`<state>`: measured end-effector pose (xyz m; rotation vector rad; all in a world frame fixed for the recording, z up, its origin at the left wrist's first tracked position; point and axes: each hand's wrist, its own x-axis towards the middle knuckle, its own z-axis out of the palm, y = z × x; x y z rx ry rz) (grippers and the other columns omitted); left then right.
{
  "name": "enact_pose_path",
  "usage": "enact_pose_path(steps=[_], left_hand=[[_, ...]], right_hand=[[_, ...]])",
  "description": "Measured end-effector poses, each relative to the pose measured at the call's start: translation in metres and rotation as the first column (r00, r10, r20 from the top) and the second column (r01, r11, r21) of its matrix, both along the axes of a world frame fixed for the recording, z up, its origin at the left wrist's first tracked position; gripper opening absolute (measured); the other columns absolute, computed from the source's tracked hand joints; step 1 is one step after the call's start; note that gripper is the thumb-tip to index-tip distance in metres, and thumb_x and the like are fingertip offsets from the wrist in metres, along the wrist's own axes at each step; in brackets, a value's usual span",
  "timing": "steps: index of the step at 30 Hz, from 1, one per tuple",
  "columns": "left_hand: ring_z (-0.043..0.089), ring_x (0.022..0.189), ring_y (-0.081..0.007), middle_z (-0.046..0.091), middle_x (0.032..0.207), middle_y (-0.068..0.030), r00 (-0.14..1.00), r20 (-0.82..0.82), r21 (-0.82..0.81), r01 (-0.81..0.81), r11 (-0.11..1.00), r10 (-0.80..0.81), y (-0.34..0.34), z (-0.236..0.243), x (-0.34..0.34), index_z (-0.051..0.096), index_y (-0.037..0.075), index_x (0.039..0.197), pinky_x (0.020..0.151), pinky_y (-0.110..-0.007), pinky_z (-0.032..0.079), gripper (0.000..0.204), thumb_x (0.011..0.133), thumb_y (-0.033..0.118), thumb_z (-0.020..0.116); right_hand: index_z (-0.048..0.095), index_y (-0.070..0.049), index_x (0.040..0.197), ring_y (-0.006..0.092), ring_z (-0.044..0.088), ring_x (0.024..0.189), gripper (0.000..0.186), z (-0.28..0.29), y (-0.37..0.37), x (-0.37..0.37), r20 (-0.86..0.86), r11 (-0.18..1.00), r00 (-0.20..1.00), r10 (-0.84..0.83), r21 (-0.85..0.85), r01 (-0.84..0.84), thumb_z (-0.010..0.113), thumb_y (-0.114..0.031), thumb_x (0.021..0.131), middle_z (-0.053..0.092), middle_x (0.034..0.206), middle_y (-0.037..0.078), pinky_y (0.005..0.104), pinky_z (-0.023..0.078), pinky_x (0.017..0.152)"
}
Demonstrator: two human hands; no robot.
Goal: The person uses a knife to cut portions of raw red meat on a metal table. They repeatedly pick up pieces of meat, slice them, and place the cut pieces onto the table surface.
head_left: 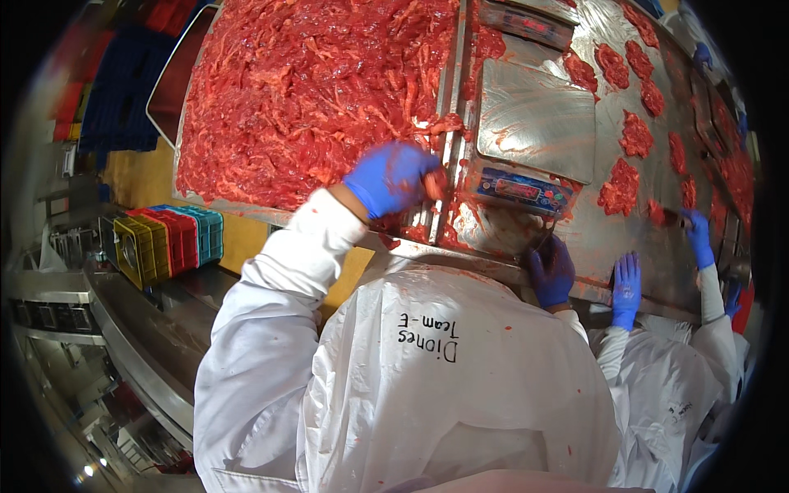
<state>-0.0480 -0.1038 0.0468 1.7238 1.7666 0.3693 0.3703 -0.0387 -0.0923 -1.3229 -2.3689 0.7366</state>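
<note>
My left hand (393,178), in a blue glove, is closed around a small piece of raw red meat (434,183). It is over the metal divider at the right edge of a large heap of cut raw meat (312,99). My right hand (552,274), also blue-gloved, is at the table's near edge, just below a weighing scale (536,123). Its fingers are curled around something thin and dark that I cannot make out. The scale's steel plate bears only smears, and its blue display panel (519,191) faces me.
Several portions of meat (618,187) lie on the steel table (596,246) to the right. A co-worker's blue-gloved hands (626,289) are beside me there, one near a blade-like tool. A second scale (526,25) stands farther back. Stacked coloured crates (168,242) are at the left.
</note>
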Motion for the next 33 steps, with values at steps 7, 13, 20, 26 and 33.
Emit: enact_pose_path(steps=[7,13,20,26,33], left_hand=[[0.067,0.097,-0.041,0.068,0.101,-0.0188,0.923,-0.213,0.302,-0.249,0.92,0.32,0.013,0.037,-0.033,0.072,0.009,0.1,0.08,-0.049,0.055,0.019,0.083,0.015,0.074],[0.069,0.095,-0.0435,0.069,0.097,-0.0203,0.904,-0.336,0.089,-0.248,0.965,0.264,0.024,-0.032,-0.051,0.068,0.009,0.098,0.08,-0.053,0.055,0.023,0.089,0.029,0.071],[0.073,0.098,-0.0375,0.074,0.108,-0.0208,0.841,0.185,0.372,-0.538,0.756,0.508,0.065,0.006,-0.129,0.071,0.005,0.116,0.086,-0.048,0.058,0.035,0.089,0.028,0.072],[0.069,0.097,-0.0457,0.069,0.108,-0.0264,0.681,-0.396,0.593,-0.323,0.738,0.616,-0.005,-0.047,-0.132,0.067,-0.001,0.112,0.089,-0.051,0.057,0.04,0.082,0.023,0.079],[0.068,0.091,-0.0457,0.065,0.089,-0.0274,0.846,-0.258,0.098,-0.458,0.883,0.467,-0.079,-0.086,-0.066,0.062,0.001,0.088,0.078,-0.051,0.054,0.019,0.079,0.013,0.073]], right_hand=[[0.063,-0.005,0.133,0.0371,0.07,0.104,0.052,0.011,-0.002,-0.007,-0.011,0.996,0.999,-0.053,-0.075,0.052,0.075,-0.032,0.09,0.071,0.113,0.018,0.0462,0.055,0.089],[0.062,-0.006,0.133,0.0371,0.07,0.104,0.053,0.009,0.0,-0.005,0.016,0.987,0.997,-0.081,-0.137,0.083,0.075,-0.035,0.09,0.071,0.114,0.017,0.0476,0.055,0.09],[0.062,-0.006,0.133,0.036,0.07,0.102,0.055,0.009,-0.005,-0.005,0.072,0.995,0.995,-0.076,-0.058,0.08,0.076,-0.039,0.09,0.071,0.113,0.016,0.0477,0.056,0.088],[0.061,-0.006,0.135,0.0375,0.07,0.104,0.058,0.007,-0.004,-0.004,0.038,0.988,0.994,-0.098,-0.114,0.102,0.075,-0.039,0.091,0.071,0.116,0.017,0.0479,0.055,0.091],[0.062,-0.006,0.136,0.0387,0.068,0.109,0.058,0.004,-0.006,-0.006,0.103,0.991,0.99,-0.097,-0.086,0.106,0.075,-0.041,0.091,0.07,0.12,0.019,0.0486,0.054,0.093]])
